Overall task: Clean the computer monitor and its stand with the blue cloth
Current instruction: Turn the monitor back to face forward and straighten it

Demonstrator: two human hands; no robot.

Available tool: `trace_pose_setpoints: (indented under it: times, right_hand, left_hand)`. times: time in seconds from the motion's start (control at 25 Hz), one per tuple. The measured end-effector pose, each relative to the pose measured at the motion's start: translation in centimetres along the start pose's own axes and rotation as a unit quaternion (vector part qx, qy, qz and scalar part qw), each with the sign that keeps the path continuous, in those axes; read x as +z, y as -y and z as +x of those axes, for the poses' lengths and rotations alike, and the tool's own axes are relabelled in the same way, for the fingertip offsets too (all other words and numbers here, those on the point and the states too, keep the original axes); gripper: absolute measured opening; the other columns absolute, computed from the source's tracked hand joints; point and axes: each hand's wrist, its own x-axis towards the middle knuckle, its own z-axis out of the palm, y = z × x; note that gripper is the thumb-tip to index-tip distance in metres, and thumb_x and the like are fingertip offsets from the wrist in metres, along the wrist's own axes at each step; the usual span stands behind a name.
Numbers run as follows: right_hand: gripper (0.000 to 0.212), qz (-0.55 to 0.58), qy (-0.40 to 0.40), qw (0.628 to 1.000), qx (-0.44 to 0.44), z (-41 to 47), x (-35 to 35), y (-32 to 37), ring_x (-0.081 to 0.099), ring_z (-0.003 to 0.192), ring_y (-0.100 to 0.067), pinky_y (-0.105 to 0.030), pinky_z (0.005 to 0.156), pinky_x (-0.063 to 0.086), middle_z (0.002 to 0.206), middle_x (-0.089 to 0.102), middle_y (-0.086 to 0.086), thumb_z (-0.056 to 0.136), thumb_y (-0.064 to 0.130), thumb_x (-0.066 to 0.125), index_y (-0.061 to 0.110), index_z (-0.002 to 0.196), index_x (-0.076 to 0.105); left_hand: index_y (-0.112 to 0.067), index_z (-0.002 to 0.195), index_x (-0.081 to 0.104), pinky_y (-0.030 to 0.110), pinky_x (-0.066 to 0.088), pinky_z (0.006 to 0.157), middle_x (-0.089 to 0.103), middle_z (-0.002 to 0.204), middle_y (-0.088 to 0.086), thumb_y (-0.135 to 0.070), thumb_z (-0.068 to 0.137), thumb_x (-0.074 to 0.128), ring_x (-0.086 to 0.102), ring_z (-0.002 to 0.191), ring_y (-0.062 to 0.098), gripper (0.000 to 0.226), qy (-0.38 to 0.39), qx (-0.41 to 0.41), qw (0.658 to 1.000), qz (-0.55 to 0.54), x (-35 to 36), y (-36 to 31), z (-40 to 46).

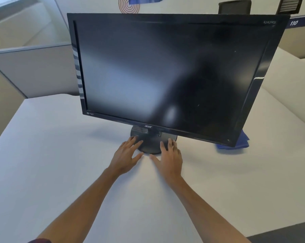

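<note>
A black computer monitor (169,72) with a dark, switched-off screen stands on a round black stand base (150,146) on the white desk (60,163). My left hand (126,156) rests with straight fingers on the base's left front edge. My right hand (169,157) lies flat on its right front edge, thumb stretched out on the desk. A folded blue cloth (236,143) lies on the desk to the right, partly hidden behind the monitor's lower right corner. Neither hand touches it.
Grey partition panels (34,71) border the desk at the back left. A second white desk surface (288,95) runs along the right. A black chair back (235,7) and a blue "110" sign (299,21) show behind the monitor. Dark floor (288,232) begins at the desk's near right corner.
</note>
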Motion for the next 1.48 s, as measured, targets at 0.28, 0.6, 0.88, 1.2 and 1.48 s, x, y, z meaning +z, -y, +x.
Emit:
trace_pose_setpoints:
  times: [0.28,0.6,0.88,1.2,1.48]
  right_hand:
    - [0.066,-0.042,0.015,0.999,-0.016,0.4,0.4,-0.2,0.060,0.117,-0.037,-0.046,0.088,0.054,0.125,0.064,-0.018,0.072,0.064,0.066,0.015,0.116,0.071]
    - [0.068,-0.057,0.049,0.996,-0.042,1.4,0.8,-0.9,0.062,0.115,-0.037,-0.037,0.062,0.059,0.123,0.065,-0.017,0.066,0.064,0.071,0.015,0.114,0.072]
    - [0.075,-0.031,0.111,0.991,-0.069,3.2,-0.1,-2.0,0.015,0.149,-0.030,-0.041,0.105,0.043,0.159,0.024,-0.012,0.089,0.064,0.042,0.019,0.149,0.037]
    - [0.074,-0.046,0.139,0.985,-0.086,5.4,-1.1,-3.3,-0.001,0.150,-0.024,-0.039,0.113,0.032,0.163,0.008,-0.003,0.091,0.065,0.033,0.027,0.154,0.021]
    - [0.079,-0.023,0.147,0.984,-0.101,7.3,-1.1,-4.3,-0.003,0.150,-0.020,-0.040,0.114,0.030,0.163,0.008,-0.001,0.087,0.070,0.026,0.028,0.153,0.023]
  left_hand:
    - [-0.026,0.148,0.041,0.030,0.013,0.115,0.031,0.158,-0.003,-0.070,0.091,0.000,0.030,0.146,0.021,0.083,-0.011,0.063,0.998,0.026,0.8,1.4,0.9]
    - [-0.023,0.139,0.055,0.043,0.030,0.109,0.049,0.147,-0.001,-0.050,0.103,0.021,0.051,0.132,0.021,0.057,-0.064,0.087,0.991,0.079,1.7,2.1,0.9]
    - [-0.020,0.135,0.060,0.040,0.015,0.119,0.054,0.142,0.002,-0.048,0.104,0.020,0.055,0.129,0.019,0.057,-0.066,0.069,0.991,0.099,1.9,1.1,1.2]
    - [-0.018,0.130,0.064,0.044,0.003,0.120,0.059,0.138,0.005,-0.045,0.102,0.026,0.058,0.125,0.020,0.055,-0.096,0.047,0.989,0.098,2.1,-0.2,2.4]
    - [-0.016,0.126,0.067,0.046,0.003,0.119,0.063,0.133,0.007,-0.043,0.098,0.035,0.061,0.122,0.021,0.050,-0.143,0.051,0.982,0.116,2.4,-1.0,3.6]
